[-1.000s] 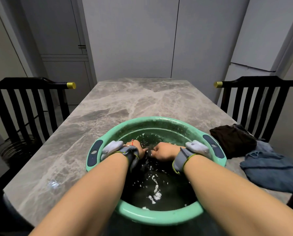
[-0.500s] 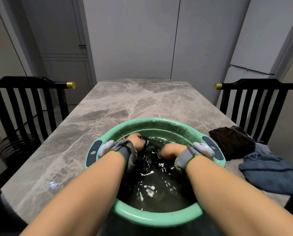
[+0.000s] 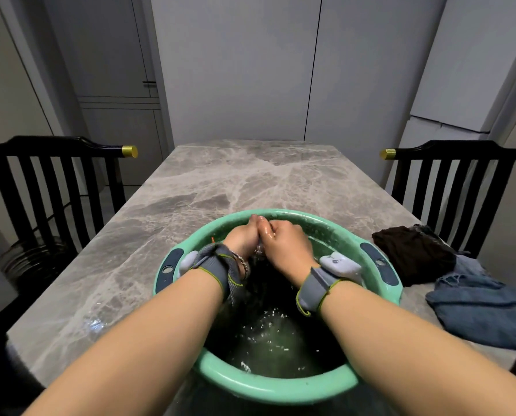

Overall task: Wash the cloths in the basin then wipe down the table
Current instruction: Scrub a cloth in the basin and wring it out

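A green basin of dark, foamy water stands on the marble table at its near edge. My left hand and my right hand are lifted over the basin's far side, pressed against each other with fingers curled. Between them they grip a wet dark cloth, which hangs below the hands into the water. Most of the cloth is hidden by my hands and wrists. Both wrists wear grey bands with white sensors.
A dark brown cloth and a blue cloth lie on the table right of the basin. Black slatted chairs stand at the left and right sides. A wet patch lies left of the basin.
My hands have risen out of the water and come together near the basin's far rim, lifting the dark cloth with them. Earlier they were apart and low in the water.
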A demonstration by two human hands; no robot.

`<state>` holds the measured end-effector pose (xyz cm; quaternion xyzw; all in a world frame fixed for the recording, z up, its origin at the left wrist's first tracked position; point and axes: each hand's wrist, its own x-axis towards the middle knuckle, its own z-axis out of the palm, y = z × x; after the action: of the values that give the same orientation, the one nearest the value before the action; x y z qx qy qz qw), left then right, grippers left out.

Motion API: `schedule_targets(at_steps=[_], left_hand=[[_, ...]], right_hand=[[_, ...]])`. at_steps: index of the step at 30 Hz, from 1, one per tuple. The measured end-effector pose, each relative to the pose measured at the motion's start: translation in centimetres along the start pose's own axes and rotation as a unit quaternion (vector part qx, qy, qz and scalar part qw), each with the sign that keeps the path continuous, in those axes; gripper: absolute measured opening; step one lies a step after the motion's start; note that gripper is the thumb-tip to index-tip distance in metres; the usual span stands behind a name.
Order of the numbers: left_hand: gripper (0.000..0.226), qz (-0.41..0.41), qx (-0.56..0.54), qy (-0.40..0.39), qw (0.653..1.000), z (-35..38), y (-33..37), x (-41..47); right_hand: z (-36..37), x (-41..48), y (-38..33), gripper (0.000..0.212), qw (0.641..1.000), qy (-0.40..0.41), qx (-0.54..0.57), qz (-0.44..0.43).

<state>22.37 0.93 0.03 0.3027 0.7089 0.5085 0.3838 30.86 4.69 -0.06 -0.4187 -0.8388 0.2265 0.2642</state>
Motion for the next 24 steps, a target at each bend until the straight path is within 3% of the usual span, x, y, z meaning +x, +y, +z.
schedule_targets(at_steps=[3,5,8,10,13,15,16,18,20,22,24], left_hand=[[0.055,-0.008,0.005,-0.014,1.0,0.3,0.3,-0.4],[0.05,0.0,0.161,-0.005,0.987,0.8,0.1,-0.5],[0.041,0.049,0.358,0.056,0.931,0.8,-1.0,-0.3],[0.037,0.059,0.408,0.051,0.91,0.3,-2.3,0.3],[0.044,-0.014,0.41,0.034,0.912,-0.1,-5.0,1.5],[0.044,-0.044,0.415,0.032,0.908,0.0,-6.2,1.7],[0.047,-0.045,0.43,0.031,0.901,0.0,-6.4,1.9],[0.05,-0.061,0.41,0.024,0.91,0.4,-5.5,1.8],[0.054,-0.067,0.336,0.004,0.94,0.7,-3.4,1.3],[0.064,-0.1,0.186,-0.025,0.977,0.7,-1.8,1.0],[0.058,-0.143,-0.009,-0.049,0.988,0.2,-0.7,0.1]], right_hand=[[-0.5,0.5,1.7,0.053,0.994,-0.064,-0.074,0.054],[-0.5,0.7,3.0,0.052,0.985,-0.086,-0.113,0.096],[-0.4,0.5,3.2,0.036,0.969,-0.13,-0.174,0.115],[-0.4,0.3,2.8,0.037,0.961,-0.179,-0.191,0.092],[-0.3,-0.6,2.8,0.056,0.917,-0.307,-0.239,0.088],[0.0,-1.3,3.2,0.05,0.898,-0.327,-0.281,0.093],[0.2,-1.4,3.2,0.049,0.906,-0.32,-0.254,0.115],[0.0,-1.3,2.8,0.046,0.926,-0.312,-0.146,0.158],[0.0,-0.2,2.5,0.033,0.947,-0.277,-0.048,0.156],[-0.3,0.8,1.9,0.021,0.959,-0.23,0.104,0.13],[-0.5,0.8,0.5,0.036,0.955,-0.161,0.234,0.085]])
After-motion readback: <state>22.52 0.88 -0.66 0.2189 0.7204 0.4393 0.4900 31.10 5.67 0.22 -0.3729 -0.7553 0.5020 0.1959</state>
